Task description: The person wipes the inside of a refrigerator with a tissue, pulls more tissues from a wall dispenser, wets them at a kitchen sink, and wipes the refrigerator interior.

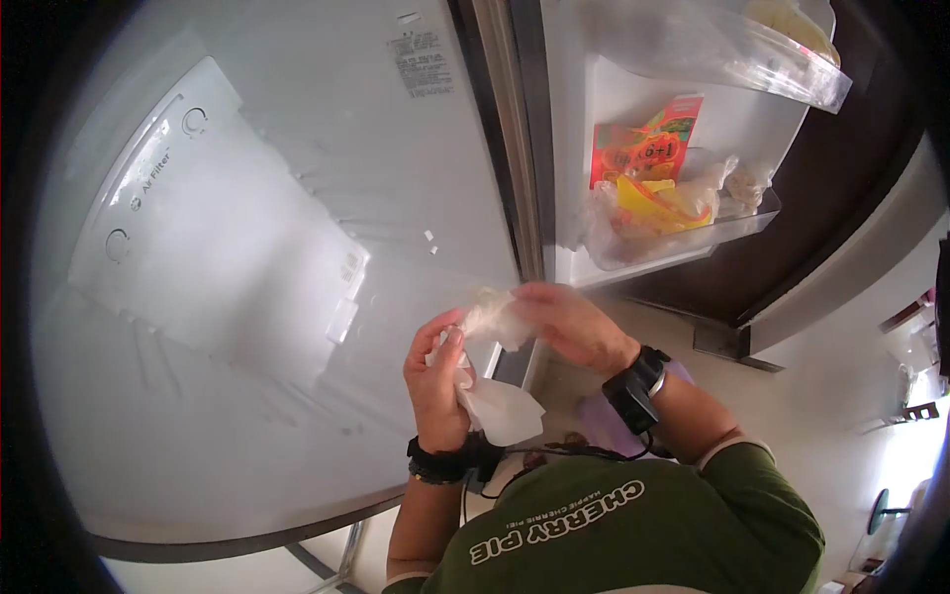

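Observation:
A crumpled white tissue (503, 410) is stretched between my two hands in front of an open fridge. My left hand (438, 384) pinches it between thumb and fingers, and a loose flap hangs down past the palm. Fingers of my right hand (566, 322) are closed on the bunched upper part; they are slightly blurred by motion. Whether it is one sheet or two pieces I cannot tell. To the left is the fridge's white inner wall (416, 178), with a panel marked "Air Filter" (223, 233) on it.
The open fridge door (618, 94) stands at the upper right. Its lower bin (737, 230) holds a red packet (648, 139), a yellow packet (673, 206) and clear bags. An upper bin (782, 74) holds a bagged item. Small white bits (430, 241) lie on the fridge wall.

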The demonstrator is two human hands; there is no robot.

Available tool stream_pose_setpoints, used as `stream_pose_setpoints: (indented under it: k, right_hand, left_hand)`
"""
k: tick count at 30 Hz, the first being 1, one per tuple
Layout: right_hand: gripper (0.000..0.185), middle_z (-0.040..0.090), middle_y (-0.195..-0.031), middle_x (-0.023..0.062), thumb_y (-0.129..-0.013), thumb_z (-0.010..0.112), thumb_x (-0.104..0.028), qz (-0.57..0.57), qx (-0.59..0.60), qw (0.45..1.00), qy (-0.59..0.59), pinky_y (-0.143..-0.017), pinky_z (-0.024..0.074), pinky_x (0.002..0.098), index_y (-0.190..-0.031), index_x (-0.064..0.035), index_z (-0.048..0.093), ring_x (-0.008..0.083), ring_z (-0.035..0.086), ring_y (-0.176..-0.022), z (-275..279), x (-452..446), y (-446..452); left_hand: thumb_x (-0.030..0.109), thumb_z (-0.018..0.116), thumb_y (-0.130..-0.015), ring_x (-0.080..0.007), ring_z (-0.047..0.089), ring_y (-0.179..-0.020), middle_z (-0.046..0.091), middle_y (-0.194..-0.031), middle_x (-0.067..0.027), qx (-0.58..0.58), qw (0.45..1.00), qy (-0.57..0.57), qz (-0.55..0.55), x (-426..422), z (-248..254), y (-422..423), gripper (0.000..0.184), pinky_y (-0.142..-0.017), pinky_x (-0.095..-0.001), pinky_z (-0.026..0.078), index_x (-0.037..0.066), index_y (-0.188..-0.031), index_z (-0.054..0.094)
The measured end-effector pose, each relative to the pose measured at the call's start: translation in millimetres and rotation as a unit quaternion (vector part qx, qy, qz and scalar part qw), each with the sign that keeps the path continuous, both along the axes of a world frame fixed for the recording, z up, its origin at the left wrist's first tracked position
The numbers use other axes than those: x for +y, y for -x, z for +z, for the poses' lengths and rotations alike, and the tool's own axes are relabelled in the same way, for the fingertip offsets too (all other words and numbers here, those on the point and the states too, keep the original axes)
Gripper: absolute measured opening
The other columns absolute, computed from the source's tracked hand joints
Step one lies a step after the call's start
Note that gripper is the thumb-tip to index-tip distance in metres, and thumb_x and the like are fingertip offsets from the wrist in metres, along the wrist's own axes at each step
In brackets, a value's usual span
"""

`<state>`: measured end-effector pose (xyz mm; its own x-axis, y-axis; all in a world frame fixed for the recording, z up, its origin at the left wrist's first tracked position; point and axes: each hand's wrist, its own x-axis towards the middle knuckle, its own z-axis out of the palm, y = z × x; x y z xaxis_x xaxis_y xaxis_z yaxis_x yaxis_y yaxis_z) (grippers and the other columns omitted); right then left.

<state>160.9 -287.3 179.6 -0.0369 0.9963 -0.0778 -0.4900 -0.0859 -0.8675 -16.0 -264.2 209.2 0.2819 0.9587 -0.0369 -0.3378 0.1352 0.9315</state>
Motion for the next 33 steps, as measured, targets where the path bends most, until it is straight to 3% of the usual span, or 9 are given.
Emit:
stream_pose_setpoints:
  k: [4,7,10,13,17,20,25,32,33]
  right_hand:
    - [0.021,0.059,-0.089,0.0023,-0.088,0.054,-0.015,-0.07,0.046,0.996,0.019,-0.071,0.0454,0.0245,-0.101,0.0012,0.058,0.0107,0.056,-0.083,-3.2,-1.9,6.4]
    - [0.02,0.061,-0.086,0.0064,-0.087,0.055,-0.014,-0.166,-0.131,0.977,-0.016,-0.068,0.0469,0.0276,-0.099,0.0014,0.058,0.0159,0.059,-0.077,-10.2,6.2,9.7]
    - [0.022,0.061,-0.086,0.0129,-0.083,0.057,-0.013,-0.254,-0.474,0.817,-0.209,-0.066,0.0484,0.0315,-0.1,0.0013,0.057,0.0233,0.061,-0.075,0.8,-2.6,24.4]
    - [0.022,0.06,-0.088,0.0167,-0.08,0.058,-0.011,-0.134,-0.579,0.734,-0.328,-0.068,0.049,0.0337,-0.099,0.0009,0.058,0.0284,0.061,-0.079,19.9,-15.8,40.2]
    - [0.026,0.061,-0.088,0.0158,-0.078,0.062,-0.007,-0.252,-0.48,0.794,-0.274,-0.07,0.0499,0.0338,-0.104,-0.0012,0.058,0.0286,0.061,-0.078,3.2,-28.6,30.6]
    - [0.041,0.057,-0.103,0.0144,-0.077,0.063,-0.006,-0.213,-0.496,0.819,-0.194,-0.073,0.0494,0.0336,-0.115,-0.0029,0.052,0.0271,0.06,-0.086,-1.7,-46.5,23.2]
    - [0.076,0.053,-0.115,0.0159,-0.072,0.068,-0.008,-0.072,-0.406,0.909,-0.062,-0.081,0.0472,0.0363,-0.136,-0.0048,0.028,0.0291,0.057,-0.094,-13.6,-65.8,24.1]
    - [0.061,0.057,-0.111,0.0161,-0.073,0.065,-0.006,-0.09,-0.533,0.838,-0.078,-0.083,0.0451,0.031,-0.13,-0.0111,0.044,0.0238,0.057,-0.101,-21.3,-86.5,-20.3]
    - [0.058,0.057,-0.111,0.0152,-0.074,0.064,-0.006,-0.075,-0.493,0.864,-0.072,-0.083,0.0454,0.0303,-0.128,-0.0106,0.045,0.022,0.058,-0.099,-23.6,-90.8,-31.3]
  left_hand:
    - [0.007,0.054,-0.086,-0.0046,0.047,-0.063,0.053,-0.076,0.0006,0.013,1.0,-0.005,-0.02,5.5,-15.7,10.7,0.02,-0.055,-0.0182,0.037,0.0,-0.104,0.059]
    - [0.016,0.051,-0.089,-0.0068,0.049,-0.068,0.053,-0.087,-0.0025,0.175,0.962,-0.212,-0.002,12.2,-34.8,6.9,0.021,-0.055,-0.0199,0.04,0.0,-0.099,0.059]
    - [0.027,0.044,-0.093,-0.0084,0.05,-0.08,0.054,-0.095,-0.0036,0.129,0.98,-0.133,-0.067,2.5,-37.2,-5.3,0.03,-0.066,-0.0216,0.041,0.001,-0.101,0.057]
    - [0.029,0.032,-0.097,-0.0134,0.052,-0.089,0.056,-0.095,-0.0084,-0.051,0.988,-0.001,-0.143,1.3,-48.9,-6.4,0.039,-0.08,-0.0284,0.042,-0.002,-0.097,0.056]
    - [0.035,0.031,-0.097,-0.0141,0.054,-0.087,0.055,-0.097,-0.0075,-0.164,0.948,0.14,-0.235,13.3,-56.9,2.8,0.04,-0.074,-0.0271,0.045,0.003,-0.107,0.053]
    - [0.035,0.032,-0.096,-0.0145,0.054,-0.088,0.056,-0.096,-0.0058,-0.247,0.915,0.262,-0.182,6.7,-44.1,-10.6,0.04,-0.072,-0.0268,0.046,0.004,-0.114,0.051]
    - [0.035,0.036,-0.094,-0.0171,0.054,-0.094,0.057,-0.104,-0.0055,-0.231,0.94,0.21,-0.137,-3.7,-48.9,-38.9,0.041,-0.083,-0.0302,0.043,0.004,-0.118,0.049]
    - [0.028,0.045,-0.092,-0.0168,0.052,-0.096,0.055,-0.106,-0.0048,-0.22,0.954,0.187,-0.077,-2.1,-66.6,-67.4,0.032,-0.082,-0.0317,0.04,0.005,-0.114,0.051]
    - [0.027,0.045,-0.091,-0.0165,0.051,-0.096,0.055,-0.105,-0.005,-0.158,0.982,0.102,-0.037,-0.6,-70.3,-69.7,0.031,-0.082,-0.0319,0.04,0.005,-0.112,0.052]
